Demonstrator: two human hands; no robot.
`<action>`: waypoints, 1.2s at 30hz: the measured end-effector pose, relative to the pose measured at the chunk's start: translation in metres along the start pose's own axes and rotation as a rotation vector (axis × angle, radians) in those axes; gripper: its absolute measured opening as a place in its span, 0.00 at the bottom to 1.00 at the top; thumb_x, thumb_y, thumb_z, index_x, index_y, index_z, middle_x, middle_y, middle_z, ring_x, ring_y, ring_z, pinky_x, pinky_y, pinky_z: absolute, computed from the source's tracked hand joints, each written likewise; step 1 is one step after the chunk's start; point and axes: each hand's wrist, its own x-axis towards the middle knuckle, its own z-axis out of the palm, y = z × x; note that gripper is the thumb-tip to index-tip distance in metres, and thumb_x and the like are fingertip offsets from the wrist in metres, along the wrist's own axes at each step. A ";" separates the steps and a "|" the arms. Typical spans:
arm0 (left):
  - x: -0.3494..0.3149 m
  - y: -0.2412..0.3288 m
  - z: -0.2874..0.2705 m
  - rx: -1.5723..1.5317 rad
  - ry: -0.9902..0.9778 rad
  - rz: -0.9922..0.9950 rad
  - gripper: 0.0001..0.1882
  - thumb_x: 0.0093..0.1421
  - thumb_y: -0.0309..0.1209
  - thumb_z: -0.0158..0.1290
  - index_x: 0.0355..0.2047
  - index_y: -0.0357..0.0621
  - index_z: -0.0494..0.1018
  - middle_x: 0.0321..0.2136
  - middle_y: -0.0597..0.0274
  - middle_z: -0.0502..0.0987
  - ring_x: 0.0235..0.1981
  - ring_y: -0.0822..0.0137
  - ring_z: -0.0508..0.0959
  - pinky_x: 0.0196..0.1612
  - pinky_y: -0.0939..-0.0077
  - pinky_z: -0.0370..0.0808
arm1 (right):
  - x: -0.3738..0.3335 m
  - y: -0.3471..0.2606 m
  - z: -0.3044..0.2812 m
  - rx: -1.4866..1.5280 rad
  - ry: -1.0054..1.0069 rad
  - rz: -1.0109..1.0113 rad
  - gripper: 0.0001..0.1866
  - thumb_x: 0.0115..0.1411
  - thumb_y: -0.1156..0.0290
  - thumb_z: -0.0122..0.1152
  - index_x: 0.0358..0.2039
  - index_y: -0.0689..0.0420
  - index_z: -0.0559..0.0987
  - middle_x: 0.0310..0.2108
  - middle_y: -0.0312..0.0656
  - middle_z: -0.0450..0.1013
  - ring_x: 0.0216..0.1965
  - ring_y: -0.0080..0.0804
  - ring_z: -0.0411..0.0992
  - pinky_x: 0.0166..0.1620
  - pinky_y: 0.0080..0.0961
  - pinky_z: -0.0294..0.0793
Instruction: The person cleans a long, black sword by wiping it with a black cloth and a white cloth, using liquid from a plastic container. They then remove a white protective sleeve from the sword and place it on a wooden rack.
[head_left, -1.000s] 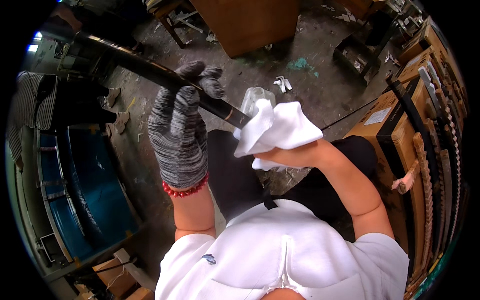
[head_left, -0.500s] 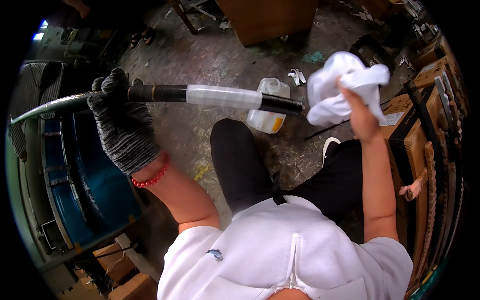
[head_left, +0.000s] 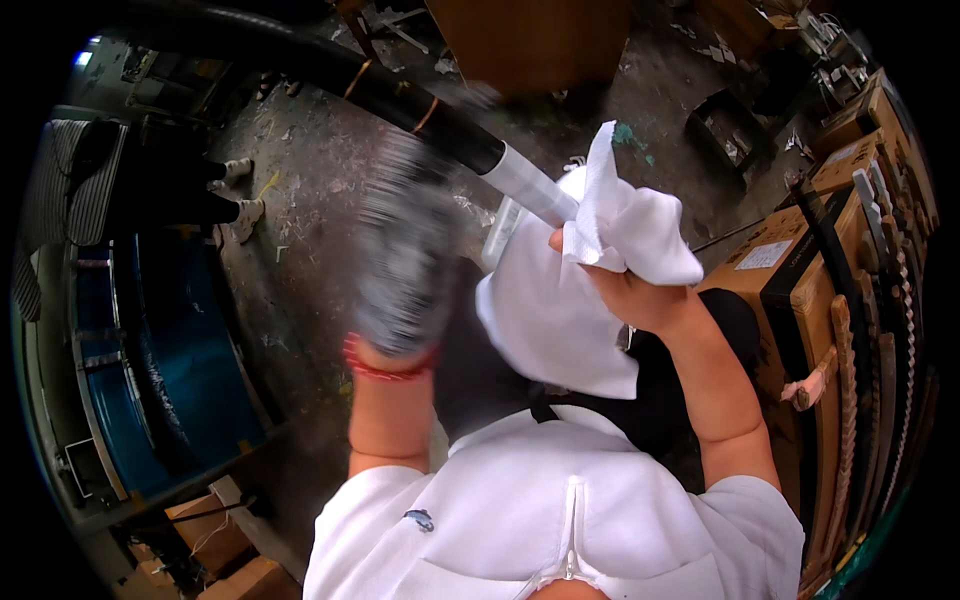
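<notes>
A long black pole (head_left: 330, 75) with thin tan rings and a whitish wrapped section (head_left: 530, 182) slants from the upper left to the middle. Its lower end goes into a white cloth (head_left: 555, 315), which hides the tip. My bare right hand (head_left: 640, 293) is closed on this cloth around the pole's end, and a loose part hangs over my leg. My left hand (head_left: 405, 245), in a grey knitted glove, is smeared by motion just below the pole. Whether its fingers touch the pole cannot be made out.
A plastic jug (head_left: 503, 228) stands on the floor, partly behind the cloth. Cardboard boxes (head_left: 770, 250) and upright wooden strips (head_left: 842, 400) line the right side. A brown wooden piece of furniture (head_left: 530, 45) is ahead. Another person's shoes (head_left: 245, 218) show near blue panels (head_left: 190, 340) at left.
The cloth in my right hand has moved left onto the pole's end. The pole has swung from nearly level to a steep slant. My left hand has moved right and is blurred.
</notes>
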 end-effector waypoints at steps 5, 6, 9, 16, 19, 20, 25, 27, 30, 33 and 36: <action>-0.002 -0.030 0.047 0.491 -0.026 -0.034 0.19 0.59 0.30 0.49 0.50 0.36 0.64 0.43 0.59 0.73 0.45 0.68 0.71 0.52 0.76 0.65 | 0.008 -0.012 0.017 -0.288 0.110 -0.167 0.21 0.45 0.78 0.62 0.41 0.59 0.70 0.33 0.44 0.67 0.34 0.39 0.67 0.42 0.25 0.66; 0.001 -0.032 0.045 0.478 -0.045 0.009 0.18 0.59 0.29 0.48 0.49 0.36 0.65 0.42 0.59 0.74 0.45 0.69 0.72 0.51 0.76 0.65 | 0.004 -0.008 0.018 -0.234 0.086 -0.146 0.20 0.44 0.79 0.63 0.40 0.59 0.71 0.31 0.44 0.67 0.32 0.39 0.67 0.40 0.24 0.67; 0.004 -0.032 0.046 0.471 0.021 0.055 0.10 0.60 0.27 0.47 0.41 0.36 0.68 0.34 0.60 0.75 0.37 0.71 0.75 0.43 0.76 0.70 | -0.019 0.007 0.023 0.059 0.051 0.170 0.17 0.43 0.77 0.63 0.36 0.62 0.74 0.35 0.46 0.71 0.29 0.30 0.72 0.32 0.20 0.70; 0.002 -0.044 0.054 0.887 0.237 0.107 0.09 0.55 0.27 0.54 0.34 0.41 0.67 0.22 0.57 0.74 0.24 0.69 0.76 0.28 0.75 0.71 | -0.007 0.003 -0.010 0.829 0.321 0.255 0.32 0.63 0.50 0.38 0.57 0.64 0.56 0.51 0.46 0.66 0.46 0.31 0.69 0.50 0.32 0.68; 0.000 -0.063 0.054 1.452 0.024 0.411 0.12 0.52 0.25 0.52 0.38 0.36 0.68 0.25 0.51 0.75 0.27 0.54 0.76 0.33 0.68 0.73 | 0.030 -0.030 0.009 0.940 0.394 0.154 0.26 0.54 0.60 0.63 0.48 0.59 0.67 0.40 0.37 0.68 0.42 0.23 0.67 0.46 0.20 0.67; 0.002 -0.067 0.056 1.522 0.023 0.253 0.15 0.51 0.25 0.51 0.40 0.35 0.68 0.29 0.45 0.75 0.32 0.44 0.74 0.35 0.63 0.72 | 0.039 -0.024 0.005 0.982 0.452 0.211 0.24 0.53 0.62 0.64 0.46 0.59 0.68 0.39 0.35 0.68 0.41 0.22 0.66 0.46 0.20 0.66; 0.004 -0.064 0.033 1.549 -0.454 0.355 0.18 0.52 0.27 0.51 0.45 0.41 0.68 0.35 0.51 0.75 0.36 0.53 0.75 0.39 0.66 0.72 | 0.027 -0.007 0.009 1.193 0.509 0.376 0.17 0.55 0.65 0.60 0.41 0.61 0.71 0.37 0.39 0.71 0.39 0.23 0.70 0.44 0.24 0.71; 0.012 -0.064 0.027 1.342 -0.681 0.289 0.21 0.53 0.32 0.53 0.47 0.42 0.67 0.40 0.54 0.73 0.41 0.57 0.74 0.43 0.68 0.70 | 0.011 -0.005 -0.007 1.208 0.234 0.462 0.16 0.53 0.67 0.60 0.39 0.63 0.72 0.36 0.42 0.72 0.38 0.25 0.71 0.41 0.25 0.72; 0.006 -0.062 0.036 1.099 -0.641 0.052 0.25 0.53 0.36 0.56 0.50 0.42 0.65 0.46 0.54 0.70 0.46 0.59 0.71 0.49 0.68 0.68 | 0.010 -0.026 -0.015 1.133 0.195 0.405 0.14 0.49 0.68 0.62 0.34 0.61 0.73 0.31 0.40 0.72 0.34 0.24 0.71 0.34 0.21 0.72; -0.016 -0.059 0.038 1.291 -0.443 0.235 0.16 0.50 0.26 0.53 0.41 0.38 0.69 0.35 0.50 0.74 0.37 0.54 0.74 0.43 0.66 0.70 | 0.019 -0.032 -0.016 0.856 0.386 0.442 0.13 0.49 0.65 0.65 0.30 0.58 0.71 0.27 0.33 0.69 0.30 0.20 0.68 0.31 0.18 0.69; -0.010 -0.049 0.064 1.443 -0.311 0.055 0.12 0.50 0.26 0.54 0.35 0.35 0.69 0.26 0.50 0.75 0.29 0.54 0.75 0.35 0.67 0.72 | 0.019 -0.012 -0.033 0.802 0.718 0.112 0.20 0.57 0.52 0.51 0.38 0.57 0.70 0.31 0.36 0.70 0.32 0.21 0.69 0.35 0.21 0.71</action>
